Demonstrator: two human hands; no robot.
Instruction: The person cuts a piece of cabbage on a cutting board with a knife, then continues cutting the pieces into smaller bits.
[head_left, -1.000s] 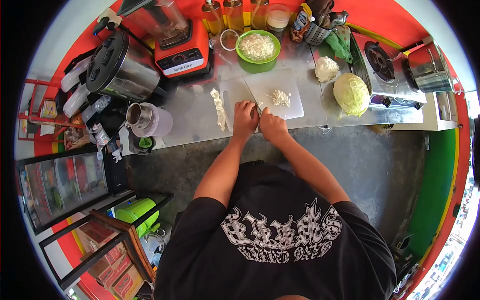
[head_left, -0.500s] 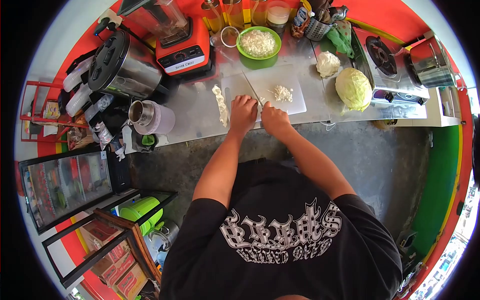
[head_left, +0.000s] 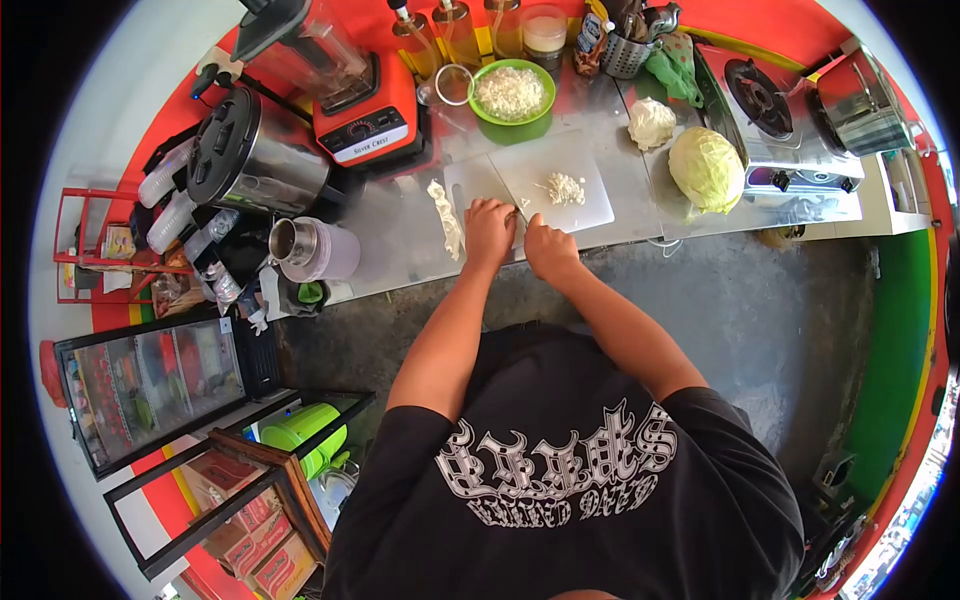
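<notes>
My right hand (head_left: 552, 247) is closed around the handle of a knife (head_left: 507, 185), whose blade points away over the white cutting board (head_left: 590, 212). Beside it, my left hand (head_left: 491, 232) presses with curled fingers on the board's left part; what lies under the fingers is hidden. A small pile of chopped white pieces (head_left: 565, 189) rests on the board to the right of the blade. Left of the board lies a pale strip of cabbage (head_left: 444, 218). A green bowl (head_left: 548, 98) behind the board holds shredded white pieces.
A cabbage head (head_left: 706, 170) and a smaller white piece (head_left: 652, 124) sit right of the board, near a gas stove (head_left: 790, 150). A red blender (head_left: 366, 125), a large steel pot (head_left: 270, 155) and a pinkish container (head_left: 335, 251) stand to the left.
The view has tilted slightly, shifting the surroundings. Both hands stay at the board, and the knife blade leans a little differently.
</notes>
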